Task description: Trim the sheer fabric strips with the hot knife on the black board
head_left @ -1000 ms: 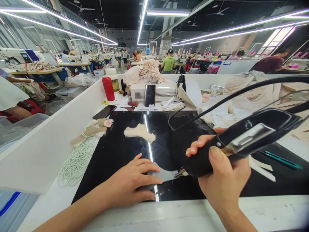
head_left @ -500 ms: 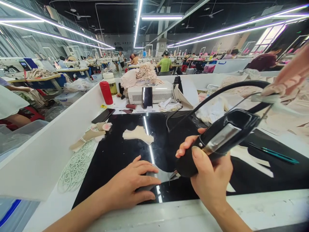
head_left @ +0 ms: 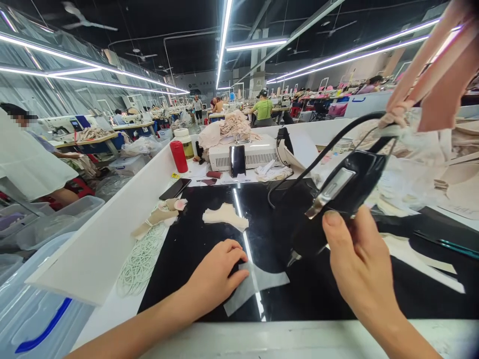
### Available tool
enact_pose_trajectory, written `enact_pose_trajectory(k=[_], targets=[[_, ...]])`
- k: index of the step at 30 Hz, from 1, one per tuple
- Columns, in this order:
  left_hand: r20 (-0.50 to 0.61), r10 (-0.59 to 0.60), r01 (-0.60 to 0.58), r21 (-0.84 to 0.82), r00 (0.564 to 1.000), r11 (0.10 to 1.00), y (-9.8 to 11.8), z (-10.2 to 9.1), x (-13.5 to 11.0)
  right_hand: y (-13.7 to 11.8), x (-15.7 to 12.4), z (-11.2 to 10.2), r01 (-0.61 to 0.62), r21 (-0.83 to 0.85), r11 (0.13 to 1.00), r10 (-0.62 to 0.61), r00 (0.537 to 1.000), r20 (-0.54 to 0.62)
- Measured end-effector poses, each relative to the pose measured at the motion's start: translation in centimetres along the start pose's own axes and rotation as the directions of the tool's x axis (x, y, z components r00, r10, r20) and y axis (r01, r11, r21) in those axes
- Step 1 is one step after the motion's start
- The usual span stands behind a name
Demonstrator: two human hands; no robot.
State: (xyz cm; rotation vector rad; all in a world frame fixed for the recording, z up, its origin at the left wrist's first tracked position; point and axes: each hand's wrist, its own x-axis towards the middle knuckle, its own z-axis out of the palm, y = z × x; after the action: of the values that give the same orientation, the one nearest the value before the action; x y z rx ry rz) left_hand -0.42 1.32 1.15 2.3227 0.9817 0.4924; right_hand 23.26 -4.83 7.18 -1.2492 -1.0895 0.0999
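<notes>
My right hand point(head_left: 362, 259) is wrapped round a black corded handheld tool point(head_left: 337, 199) with a pointed metal tip and a silver lever on its side. The tip hangs just above the black board point(head_left: 307, 294), apart from the right end of a translucent grey curved piece point(head_left: 258, 285). My left hand point(head_left: 220, 267) rests at that piece's upper left edge, fingers loosely bent and thumb apart from them. Beyond it lies a cream fabric piece point(head_left: 226, 215). A pink cloth strip point(head_left: 411, 94) is tied round the tool's cord end.
At left lie pale green cord loops point(head_left: 140, 262), tan scraps point(head_left: 157, 219) and a dark phone point(head_left: 175, 188). A red bottle point(head_left: 178, 157) and a white vented box point(head_left: 258, 152) stand behind. Cream strips point(head_left: 422, 262) and teal tweezers point(head_left: 458, 248) lie right. Several people sit farther off.
The tool in my right hand has lifted away from the grey piece and become more upright. My left hand has drawn its spread fingers in, exposing more of the piece. The view has shifted left.
</notes>
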Motion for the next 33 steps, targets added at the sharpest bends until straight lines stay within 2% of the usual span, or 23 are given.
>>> enact_pose_trajectory(k=[5, 8, 10, 11, 12, 13, 14, 15, 16, 18, 21, 23, 28, 33], targets=[[-0.001, -0.022, 0.022, -0.039, 1.000, 0.999, 0.3, 0.1, 0.2, 0.9, 1.0, -0.8, -0.001, -0.145, 0.989, -0.003, 1.000, -0.031], [0.006, -0.032, 0.033, -0.071, 0.999, 0.997, 0.5, -0.1, 0.0, 1.3, 0.4, -0.7, -0.015, -0.055, 0.998, 0.009, 0.994, -0.105], [0.005, -0.046, 0.047, -0.094, 0.999, 0.994, 0.7, -0.4, -0.1, 1.7, -0.6, -0.6, 0.071, -0.025, 0.997, -0.074, 0.982, -0.176], [0.002, -0.058, 0.058, -0.107, 0.998, 0.993, 0.9, -0.6, -0.2, 2.0, -1.2, -0.5, 0.135, -0.050, 0.990, -0.141, 0.979, -0.150], [0.000, -0.070, 0.070, -0.124, 0.998, 0.990, 1.0, -0.8, -0.2, 2.4, -1.9, -0.4, 0.211, -0.090, 0.973, -0.217, 0.974, -0.059], [0.001, -0.083, 0.083, -0.145, 0.997, 0.986, 1.1, -1.0, -0.2, 2.9, -2.6, -0.2, 0.293, -0.127, 0.948, -0.280, 0.954, 0.105], [0.003, -0.095, 0.094, -0.173, 0.995, 0.980, 1.2, -1.2, -0.2, 3.5, -3.3, 0.0, 0.366, -0.136, 0.921, -0.315, 0.902, 0.294], [0.006, -0.104, 0.103, -0.205, 0.995, 0.973, 1.2, -1.4, -0.2, 4.1, -3.9, 0.4, 0.440, -0.108, 0.891, -0.353, 0.823, 0.445], [0.006, -0.112, 0.110, -0.241, 0.994, 0.964, 1.2, -1.5, -0.1, 4.7, -4.4, 0.8, 0.462, -0.084, 0.883, -0.345, 0.760, 0.550], [-0.008, -0.128, 0.119, -0.317, 0.992, 0.941, 0.8, -1.8, 0.0, 5.5, -5.1, 1.7, 0.416, -0.047, 0.908, -0.296, 0.718, 0.630], [-0.053, -0.165, 0.128, -0.423, 0.985, 0.897, -0.2, -2.0, 0.5, 5.6, -4.9, 3.1, 0.261, -0.054, 0.964, -0.155, 0.716, 0.681], [-0.089, -0.195, 0.130, -0.478, 0.977, 0.869, -1.0, -2.1, 1.0, 5.1, -4.3, 3.9, 0.208, -0.059, 0.976, -0.109, 0.709, 0.697], [-0.164, -0.242, 0.120, -0.536, 0.956, 0.836, -2.6, -3.1, 3.0, 5.1, -2.7, 6.1, 0.234, -0.078, 0.969, -0.127, 0.743, 0.657], [-0.276, -0.226, 0.077, -0.464, 0.934, 0.883, -4.0, -4.8, 6.1, 6.4, -1.0, 9.2, 0.308, -0.216, 0.926, -0.117, 0.780, 0.614]])
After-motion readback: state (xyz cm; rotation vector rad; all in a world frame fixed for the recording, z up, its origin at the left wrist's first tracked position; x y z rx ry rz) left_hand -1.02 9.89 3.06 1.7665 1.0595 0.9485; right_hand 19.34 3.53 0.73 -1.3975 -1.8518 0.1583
